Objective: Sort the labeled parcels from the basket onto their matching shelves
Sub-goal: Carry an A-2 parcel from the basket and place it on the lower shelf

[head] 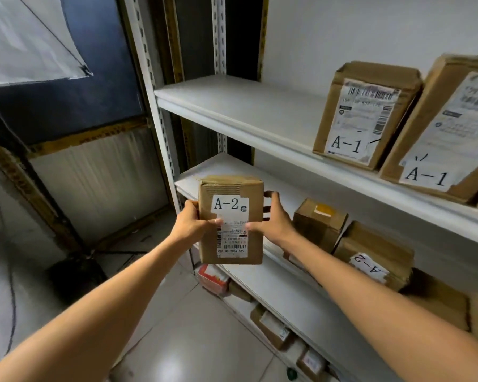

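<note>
Ok, left to right. Far left is a dark door panel (94, 64) with a white sheet (25, 37) hanging over its corner, not relevant. Next is the white rack upright (155, 106). The left hand (189, 226) grips the left edge of the held parcel (231, 219), with its thumb across the front label and its fingers (190, 206) curled round the edge. The right hand (272, 220) mirrors it on the right edge, thumb on the label, fingers hooked over the far side. Both hands are closed firmly on the box and hold nothing else. The held parcel is brown cardboard, upright, long axis vertical, face toward the camera, in the air just in front of the left end of the middle shelf (276, 282). Its big tag (229, 204) reads "A-2". Below that is a shipping label with barcodes, print too fine to read. Key relation: the bare stretch of the middle shelf lies directly behind the box and slightly right, so I'd judge the next move is a short push forward, with both hands equally near. Further right on that shelf sit a small brown box (319, 224) and a flat parcel (375, 255) tagged "A-2", seen upside down, so the level matches. On the upper shelf (246, 106) stand a first parcel (367, 111) and a second parcel (447, 128), each reading "A-1". The basket is not in view.
</note>
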